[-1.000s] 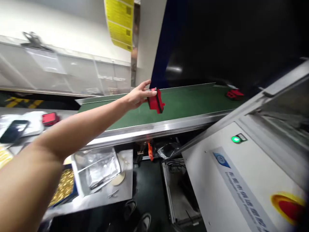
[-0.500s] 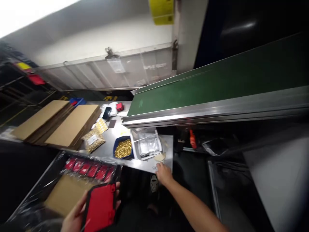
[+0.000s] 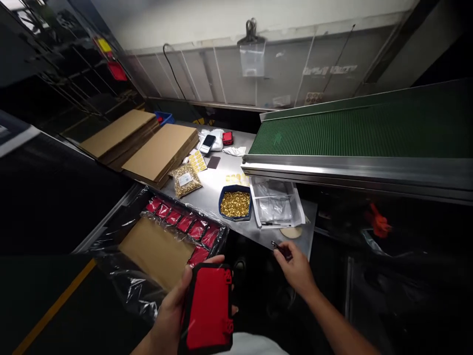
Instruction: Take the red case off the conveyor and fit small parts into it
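My left hand [image 3: 170, 310] holds a flat red plastic part with a black rim [image 3: 209, 308] low in the middle of the view, close to my body. My right hand [image 3: 295, 266] is at the near edge of the steel table [image 3: 214, 180], its fingers pinched on a small dark metal tool [image 3: 278, 245]. Just beyond it lie a white tray with clear bags [image 3: 276, 207] and a blue tray of small brass pieces [image 3: 235, 203]. A black-lined box [image 3: 162, 241] with a row of red parts stands left of my hands.
A green conveyor belt [image 3: 354, 130] with a steel side rail runs right of the table. Flat cardboard stacks [image 3: 158, 148], a bag of brass pieces [image 3: 185, 180], a phone [image 3: 207, 143] and a red part [image 3: 227, 138] lie further back. Dark shelving stands left.
One second ago an arm held a red part over the belt. The view has since swung left and down; my left hand holds a red part and my right hand has pinched the small tool.
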Motion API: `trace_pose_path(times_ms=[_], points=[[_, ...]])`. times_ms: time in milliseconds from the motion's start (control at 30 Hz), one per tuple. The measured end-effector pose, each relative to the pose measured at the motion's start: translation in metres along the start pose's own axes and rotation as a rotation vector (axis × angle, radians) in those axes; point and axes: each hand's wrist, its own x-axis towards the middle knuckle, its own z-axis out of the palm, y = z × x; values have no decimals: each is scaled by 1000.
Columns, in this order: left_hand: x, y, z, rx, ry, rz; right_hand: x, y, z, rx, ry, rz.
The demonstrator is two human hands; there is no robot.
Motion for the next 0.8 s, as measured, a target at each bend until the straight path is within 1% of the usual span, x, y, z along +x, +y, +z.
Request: trace_pose_path(times_ms=[33,67,133,200,267,333,400,500,567,700,800], points=[[0,5,-5,20,-9,-30,-7,-25,-3,160,-8,0],[0,9,-9,28,-9,-55,-14,-49,-7,296,11,-7],[0,15,-16,10,12,-77,-28,-95,-15,422,34,-23],[0,19,-20,-25,34,-82,-38,-129,-19,523,74,-38],[0,23,-22,-51,38,-80,-45,-151,-19,616,89,-14],[-1,26,-23,-58,22,-72,-47,-163,-16,674,71,2],[-2,29,-25,-47,-18,-51,-46,-171,-12,690,37,-20],[-3,32,-25,-28,-92,-13,-44,-180,-5,676,11,-61],[-3,33,-24,-24,-107,18,-43,-184,-2,639,8,-94],[-2,35,-17,13,-39,35,-41,-187,-1,548,56,-169],[-1,34,-14,53,-12,45,-41,-185,-3,532,47,-203]])
